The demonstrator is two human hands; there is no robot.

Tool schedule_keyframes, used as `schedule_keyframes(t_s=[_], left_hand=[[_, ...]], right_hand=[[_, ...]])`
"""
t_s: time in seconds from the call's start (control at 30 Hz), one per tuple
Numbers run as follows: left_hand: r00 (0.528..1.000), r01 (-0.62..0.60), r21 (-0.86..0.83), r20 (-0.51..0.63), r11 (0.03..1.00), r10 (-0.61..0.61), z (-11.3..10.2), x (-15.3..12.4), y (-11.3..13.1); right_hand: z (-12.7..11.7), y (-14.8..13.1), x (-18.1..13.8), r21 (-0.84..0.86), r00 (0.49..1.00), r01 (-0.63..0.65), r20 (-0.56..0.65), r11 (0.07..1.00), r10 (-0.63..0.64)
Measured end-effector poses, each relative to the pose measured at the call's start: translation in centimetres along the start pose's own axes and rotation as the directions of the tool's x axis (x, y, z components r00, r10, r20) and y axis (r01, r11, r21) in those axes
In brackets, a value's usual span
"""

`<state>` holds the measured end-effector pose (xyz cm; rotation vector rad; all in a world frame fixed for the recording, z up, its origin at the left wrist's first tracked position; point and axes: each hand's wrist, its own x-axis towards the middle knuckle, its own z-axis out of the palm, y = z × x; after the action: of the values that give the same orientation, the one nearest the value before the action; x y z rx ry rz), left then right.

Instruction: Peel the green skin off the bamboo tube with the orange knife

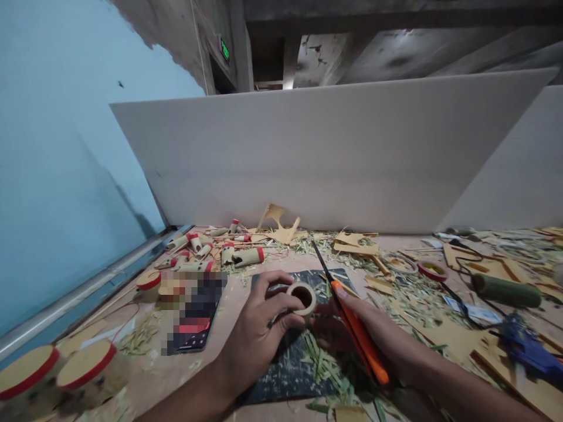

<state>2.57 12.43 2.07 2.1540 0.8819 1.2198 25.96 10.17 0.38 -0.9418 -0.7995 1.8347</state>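
Above the dark cutting mat (281,375), my left hand (268,319) is closed around a short, pale bamboo tube (304,298). The tube's open round end faces up toward me. My right hand (356,322) grips an orange-handled utility knife (358,334) with a long dark blade, which points up and away from me. The knife is just to the right of the tube. The fingertips of my right hand are near the tube's lower side, in shadow, and I cannot tell whether they touch it. Green shavings (323,366) lie on the mat under my hands.
A phone (197,316), partly pixelated, lies left of the mat. Red-rimmed bamboo drums (88,366) stand at front left; several small red-ended tubes (248,257) lie behind. To the right are a blue glue gun (532,349), a green bamboo piece (505,290) and tape rolls (433,270). A white panel (308,164) closes the back.
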Motion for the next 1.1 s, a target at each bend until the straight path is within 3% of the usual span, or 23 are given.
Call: schedule_keyframes(t_s=[0.13,0.23,0.43,0.57,0.63,0.73,0.8,0.87,1.0,1.1], left_hand=[[0.979,-0.201,0.134,0.005,0.970,0.202,-0.3,-0.6,0.1],[0.976,-0.213,0.186,0.075,0.959,0.202,-0.4,-0.4,0.0],[0.999,0.031,0.185,-0.033,0.982,-0.025,-0.6,0.7,-0.3],[0.969,0.239,-0.021,-0.053,0.971,-0.240,-0.3,1.2,-0.9],[0.926,0.365,-0.218,-0.016,0.905,-0.377,-0.1,1.3,-1.3],[0.839,0.509,-0.493,0.102,0.705,-0.535,0.3,1.4,-1.9],[0.812,0.530,-0.603,0.156,0.597,-0.563,0.3,1.4,-2.3],[0.814,0.512,-0.658,0.168,0.552,-0.556,0.3,1.4,-2.5],[0.819,0.493,-0.659,0.132,0.567,-0.558,-0.1,1.6,-2.5],[0.847,0.464,-0.616,0.099,0.636,-0.522,-0.3,1.7,-2.0]], right_hand=[[0.1,-0.2,0.2,0.084,0.999,-0.048,0.016,0.995,0.047],[0.0,-0.5,0.4,0.111,0.999,0.002,0.031,0.994,-0.006],[-0.5,-1.4,0.8,0.131,0.986,0.157,-0.083,0.979,-0.147],[-0.3,-1.6,0.4,0.119,0.973,0.216,-0.107,0.969,-0.203],[0.0,-1.4,0.0,0.054,0.971,0.227,-0.090,0.973,-0.221],[0.4,-1.2,-0.7,-0.044,0.965,0.262,-0.021,0.964,-0.263],[0.7,-1.2,-1.0,-0.076,0.963,0.268,0.027,0.960,-0.267],[0.7,-1.3,-1.0,-0.110,0.969,0.248,0.044,0.963,-0.244],[-0.4,-1.7,-0.1,-0.325,0.970,0.200,-0.070,0.924,-0.234],[-1.5,-1.8,0.8,-0.597,0.931,0.180,-0.153,0.782,-0.331]])
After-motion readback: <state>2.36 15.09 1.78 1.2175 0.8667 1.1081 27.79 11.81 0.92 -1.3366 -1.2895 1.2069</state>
